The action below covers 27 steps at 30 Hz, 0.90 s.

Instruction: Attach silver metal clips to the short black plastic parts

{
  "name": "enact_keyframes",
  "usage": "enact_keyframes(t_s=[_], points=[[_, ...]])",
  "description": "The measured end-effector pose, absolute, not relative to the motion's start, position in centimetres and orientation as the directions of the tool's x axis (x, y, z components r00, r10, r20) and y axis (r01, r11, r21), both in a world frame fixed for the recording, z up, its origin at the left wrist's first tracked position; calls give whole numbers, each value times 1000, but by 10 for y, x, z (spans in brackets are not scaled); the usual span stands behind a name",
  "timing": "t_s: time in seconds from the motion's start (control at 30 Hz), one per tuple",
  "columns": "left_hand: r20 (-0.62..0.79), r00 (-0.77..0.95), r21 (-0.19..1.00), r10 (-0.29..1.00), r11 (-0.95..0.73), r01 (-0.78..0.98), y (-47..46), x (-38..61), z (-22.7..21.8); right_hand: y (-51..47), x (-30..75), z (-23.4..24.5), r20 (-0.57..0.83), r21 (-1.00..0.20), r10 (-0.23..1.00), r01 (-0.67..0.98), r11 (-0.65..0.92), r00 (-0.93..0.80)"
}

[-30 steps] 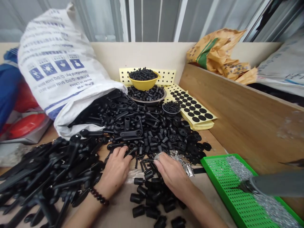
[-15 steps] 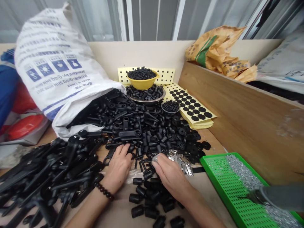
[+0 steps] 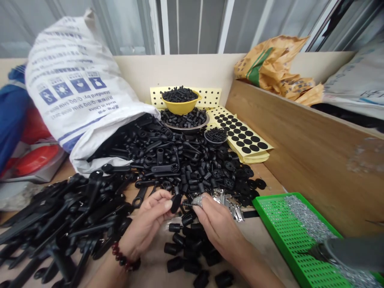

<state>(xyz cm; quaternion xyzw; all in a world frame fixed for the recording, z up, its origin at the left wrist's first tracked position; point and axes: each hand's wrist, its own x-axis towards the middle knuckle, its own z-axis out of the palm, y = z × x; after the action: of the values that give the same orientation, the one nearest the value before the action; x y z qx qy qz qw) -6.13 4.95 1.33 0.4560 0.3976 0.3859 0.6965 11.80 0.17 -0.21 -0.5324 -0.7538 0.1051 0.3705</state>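
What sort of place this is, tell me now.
Probably a small-parts assembly workshop: black parts lie heaped, a yellow bowl brims with small black pieces, and a green tray holds silvery bits.

I'm watching through one head-worn view, looking from above the near side of the desk (image 3: 273, 176), facing forward and angling down. The left grip (image 3: 151, 218) and right grip (image 3: 217, 224) are showing fairly close, just below frame centre. Beyond them I'm seeing across the desk to the pale back panel (image 3: 135, 74), which is standing farther off, high in frame. The white sack (image 3: 81, 88) is filling the upper left; the green tray (image 3: 279, 240) is lying lower right, running out at the bottom edge.
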Motion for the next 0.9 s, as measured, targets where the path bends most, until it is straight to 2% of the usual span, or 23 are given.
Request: enact_keyframes(t_s=[0.07,0.17,0.37,0.43,0.53,0.67,0.73,0.8,0.9], points=[[-255,414,881,874,386,-272,43,-57,14,-2,117,0,451,-538,876,731,419,-171],[-292,445,837,847,451,-309,37,-53,13,-6,117,1,473,-503,863,750,430,-177],[-279,430,879,859,408,-245,31,-48,12,-11,122,6,552,-459,816,754,470,-173],[-246,396,934,885,326,-148,28,-45,11,-13,124,7,546,-456,819,758,466,-175],[-85,334,996,939,82,22,22,-42,10,-15,124,6,542,-440,818,765,470,-190],[80,333,977,939,-141,160,21,-44,9,-18,125,2,547,-428,815,772,470,-193],[153,351,925,924,-259,278,25,-48,10,-18,126,-1,543,-424,817,776,466,-194],[253,373,822,893,-402,404,29,-54,10,-17,127,-4,527,-427,829,787,446,-185],[309,396,706,865,-487,513,35,-63,7,-14,129,-10,499,-446,852,797,407,-156]])
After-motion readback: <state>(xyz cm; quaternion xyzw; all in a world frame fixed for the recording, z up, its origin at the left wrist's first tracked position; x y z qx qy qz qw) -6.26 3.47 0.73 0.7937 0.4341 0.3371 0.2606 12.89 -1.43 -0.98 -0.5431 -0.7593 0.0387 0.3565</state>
